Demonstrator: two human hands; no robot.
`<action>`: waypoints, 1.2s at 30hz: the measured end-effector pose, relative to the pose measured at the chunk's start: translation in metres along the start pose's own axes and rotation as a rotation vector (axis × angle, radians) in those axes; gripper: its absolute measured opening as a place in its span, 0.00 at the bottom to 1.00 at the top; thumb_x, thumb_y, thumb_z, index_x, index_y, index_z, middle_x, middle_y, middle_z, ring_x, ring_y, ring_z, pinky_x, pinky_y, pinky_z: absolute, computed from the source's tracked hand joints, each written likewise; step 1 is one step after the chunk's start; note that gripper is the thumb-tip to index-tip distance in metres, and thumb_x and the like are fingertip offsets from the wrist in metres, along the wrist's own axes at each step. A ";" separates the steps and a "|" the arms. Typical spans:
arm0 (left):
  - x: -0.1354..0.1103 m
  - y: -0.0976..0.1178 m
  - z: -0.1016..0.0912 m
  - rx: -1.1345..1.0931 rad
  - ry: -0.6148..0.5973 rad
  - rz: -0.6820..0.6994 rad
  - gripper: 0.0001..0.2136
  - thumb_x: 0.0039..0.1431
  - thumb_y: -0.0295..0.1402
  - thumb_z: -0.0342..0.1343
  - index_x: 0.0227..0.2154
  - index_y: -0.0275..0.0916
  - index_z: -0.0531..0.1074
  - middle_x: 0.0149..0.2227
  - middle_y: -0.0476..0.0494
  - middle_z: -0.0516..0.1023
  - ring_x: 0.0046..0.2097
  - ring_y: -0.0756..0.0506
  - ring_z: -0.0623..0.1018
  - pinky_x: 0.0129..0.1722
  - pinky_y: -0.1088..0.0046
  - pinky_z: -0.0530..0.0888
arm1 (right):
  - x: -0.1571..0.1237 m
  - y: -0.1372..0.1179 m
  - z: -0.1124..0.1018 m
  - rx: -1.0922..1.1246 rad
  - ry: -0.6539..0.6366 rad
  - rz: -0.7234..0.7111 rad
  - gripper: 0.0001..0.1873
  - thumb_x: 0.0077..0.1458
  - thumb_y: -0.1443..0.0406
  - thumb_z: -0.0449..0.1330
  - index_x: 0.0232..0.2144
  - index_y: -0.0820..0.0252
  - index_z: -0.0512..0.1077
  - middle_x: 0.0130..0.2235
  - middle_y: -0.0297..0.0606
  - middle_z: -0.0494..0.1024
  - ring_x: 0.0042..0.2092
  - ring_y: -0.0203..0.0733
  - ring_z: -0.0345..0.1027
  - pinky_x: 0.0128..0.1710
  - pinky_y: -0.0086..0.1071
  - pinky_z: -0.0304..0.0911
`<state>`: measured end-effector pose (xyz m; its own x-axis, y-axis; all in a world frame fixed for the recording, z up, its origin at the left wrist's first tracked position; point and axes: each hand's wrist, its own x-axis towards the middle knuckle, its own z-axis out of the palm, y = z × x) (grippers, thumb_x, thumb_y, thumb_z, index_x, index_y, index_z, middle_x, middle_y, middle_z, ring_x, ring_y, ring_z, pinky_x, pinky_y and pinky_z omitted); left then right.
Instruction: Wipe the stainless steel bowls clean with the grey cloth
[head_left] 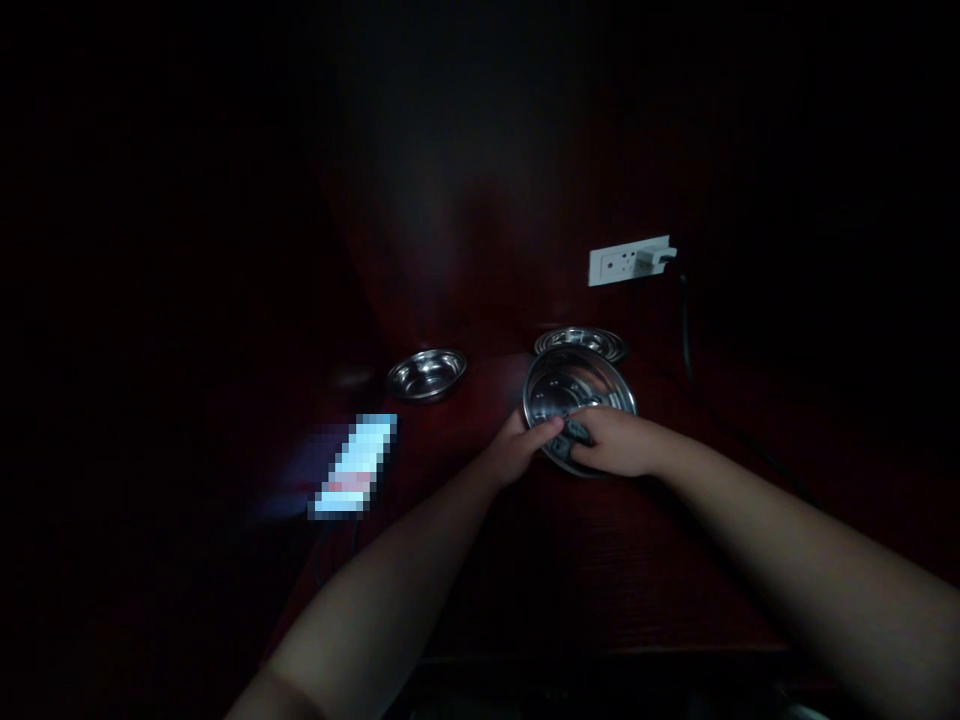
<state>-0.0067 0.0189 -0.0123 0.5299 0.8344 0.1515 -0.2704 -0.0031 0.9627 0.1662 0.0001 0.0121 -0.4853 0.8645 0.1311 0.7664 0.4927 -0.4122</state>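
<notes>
The scene is very dark. My left hand (521,448) and my right hand (616,442) meet at the near rim of a shiny steel bowl (577,390) that is tilted up toward me on a dark red wooden table (600,560). Both hands have their fingers curled over the rim and over a small dark thing (576,432) between them that I cannot make out. A second steel bowl (581,341) lies flat just behind the tilted one. A third, smaller steel bowl (426,373) sits to the left.
A lit phone screen (356,465) lies on the table left of my left arm. A white wall socket (628,261) with a plug and a black cable (686,330) is on the dark wall at the back right.
</notes>
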 end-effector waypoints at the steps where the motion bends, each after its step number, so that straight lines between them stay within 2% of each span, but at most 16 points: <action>1: 0.000 0.000 0.000 0.004 0.005 0.002 0.27 0.46 0.41 0.64 0.50 0.40 0.68 0.48 0.41 0.75 0.53 0.38 0.72 0.51 0.61 0.68 | 0.000 0.000 0.000 -0.033 0.005 0.016 0.09 0.47 0.67 0.54 0.32 0.65 0.71 0.31 0.45 0.76 0.31 0.42 0.67 0.32 0.34 0.59; 8: 0.001 0.000 0.000 0.005 0.002 0.013 0.25 0.48 0.41 0.62 0.49 0.40 0.69 0.51 0.40 0.74 0.55 0.37 0.70 0.53 0.59 0.67 | -0.002 0.001 -0.004 -0.100 0.001 0.075 0.10 0.45 0.67 0.55 0.32 0.64 0.72 0.32 0.45 0.76 0.31 0.42 0.67 0.32 0.34 0.58; 13: 0.001 -0.002 0.000 0.002 0.018 0.025 0.24 0.49 0.42 0.61 0.49 0.39 0.69 0.50 0.40 0.74 0.56 0.37 0.69 0.54 0.59 0.66 | -0.002 -0.001 -0.004 -0.018 -0.055 0.037 0.08 0.46 0.68 0.54 0.30 0.64 0.71 0.30 0.43 0.76 0.30 0.40 0.67 0.32 0.33 0.59; 23: 0.003 -0.011 -0.005 -0.025 0.113 0.038 0.26 0.50 0.43 0.61 0.51 0.40 0.66 0.52 0.40 0.73 0.56 0.38 0.69 0.55 0.60 0.66 | -0.003 -0.006 -0.003 0.121 -0.081 -0.053 0.07 0.47 0.70 0.53 0.31 0.64 0.70 0.30 0.40 0.75 0.30 0.38 0.66 0.33 0.32 0.61; 29: 0.004 -0.013 -0.006 -0.050 0.097 0.063 0.26 0.50 0.46 0.60 0.50 0.39 0.67 0.54 0.40 0.72 0.59 0.38 0.67 0.58 0.61 0.62 | -0.003 -0.005 -0.001 0.250 -0.101 -0.118 0.07 0.49 0.70 0.53 0.33 0.64 0.69 0.30 0.36 0.74 0.30 0.36 0.65 0.34 0.32 0.62; 36: 0.005 -0.015 -0.009 -0.040 0.063 0.062 0.27 0.52 0.49 0.57 0.51 0.39 0.66 0.58 0.39 0.67 0.61 0.38 0.64 0.58 0.60 0.61 | -0.002 -0.010 0.000 0.382 -0.044 -0.160 0.11 0.53 0.67 0.54 0.40 0.64 0.69 0.34 0.37 0.75 0.33 0.37 0.67 0.36 0.33 0.64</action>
<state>-0.0070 0.0279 -0.0280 0.4598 0.8664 0.1947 -0.3338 -0.0346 0.9420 0.1590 -0.0066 0.0158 -0.6095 0.7706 0.1860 0.4725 0.5415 -0.6953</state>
